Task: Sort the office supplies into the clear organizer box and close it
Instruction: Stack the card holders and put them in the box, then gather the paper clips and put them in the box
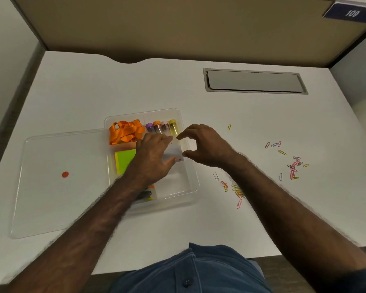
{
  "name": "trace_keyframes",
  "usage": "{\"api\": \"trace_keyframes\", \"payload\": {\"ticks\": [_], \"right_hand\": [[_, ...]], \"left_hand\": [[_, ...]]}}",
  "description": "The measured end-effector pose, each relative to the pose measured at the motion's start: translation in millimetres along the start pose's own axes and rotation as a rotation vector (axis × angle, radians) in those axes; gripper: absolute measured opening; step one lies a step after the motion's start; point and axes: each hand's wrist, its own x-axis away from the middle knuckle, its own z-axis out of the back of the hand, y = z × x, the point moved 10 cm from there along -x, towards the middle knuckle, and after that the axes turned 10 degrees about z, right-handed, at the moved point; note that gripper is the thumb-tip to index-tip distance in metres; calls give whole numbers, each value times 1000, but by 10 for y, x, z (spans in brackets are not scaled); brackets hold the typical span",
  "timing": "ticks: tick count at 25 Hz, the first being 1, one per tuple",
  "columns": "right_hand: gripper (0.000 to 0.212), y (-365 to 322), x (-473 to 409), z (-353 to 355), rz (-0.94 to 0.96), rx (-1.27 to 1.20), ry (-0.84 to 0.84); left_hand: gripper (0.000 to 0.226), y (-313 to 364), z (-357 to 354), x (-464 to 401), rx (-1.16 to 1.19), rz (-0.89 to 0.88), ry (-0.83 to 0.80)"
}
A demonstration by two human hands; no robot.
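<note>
Starting at the far left, your clear lid (51, 187) lies flat on the worktop (114, 87), swung open beside the organizer box (193, 182), with a small red-orange dot (65, 174) showing on or under it; I can't tell which. Moving in, the box's back-left compartment holds the orange ribbon (126, 132), the green sticky notes (125, 160) sit in front of that, and some dark items, pens or clips, peek out near your forearm at the front. Along the back right, four capped tubes (163, 127) lie side by side. Your left hand (153, 157) reaches over the middle of the box, grip pinching a small whitish card or packet (173, 152) between thumb and fingers, apparently seating it in the right-hand compartment. Your right hand (205, 144) hovers just beside it over the box's right edge, grip spread in a wide curve, thumb and forefinger apart, holding nothing. So you're mid-sort, I'd say: that card is going in now. Further right, the coloured paper clips (293, 166) are scattered across the worktop, one bunch near your right forearm, another well out. Next move calls for sweeping those together and dropping them into the free compartment before the lid comes over.
</note>
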Motion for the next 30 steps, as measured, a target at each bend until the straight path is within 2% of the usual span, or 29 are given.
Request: {"api": "trace_keyframes", "payload": {"ticks": [4,7,12,14,17,19,21,25,30], "right_hand": [[41,282,484,143,-104,-98,106],[39,527,947,157,-184,-145,161],[48,957,1780,69,-316,-132,210],[58,1072,2063,-10,-342,-107,199],[80,1219,2446,-192,-355,-24,110],[93,1271,2617,-342,-324,37,34],[97,1278,2715,-474,-254,84,-21],[86,1267,2713,-567,-145,186,-41],[83,1572,2598,-392,-191,243,-9]], "left_hand": [[59,456,-68,161,106,-130,94],[52,833,-254,270,194,-185,91],[51,1386,-815,558,233,-242,-31],[56,1441,-1102,663,175,-223,-91],[79,1406,-1543,755,-10,-164,-155],[92,1326,-1771,799,-150,-135,-170],[98,1283,-1914,822,-235,-105,-153],[91,1346,-2122,809,-343,-96,-120],[71,1660,-2272,614,-376,-185,-59]]}}
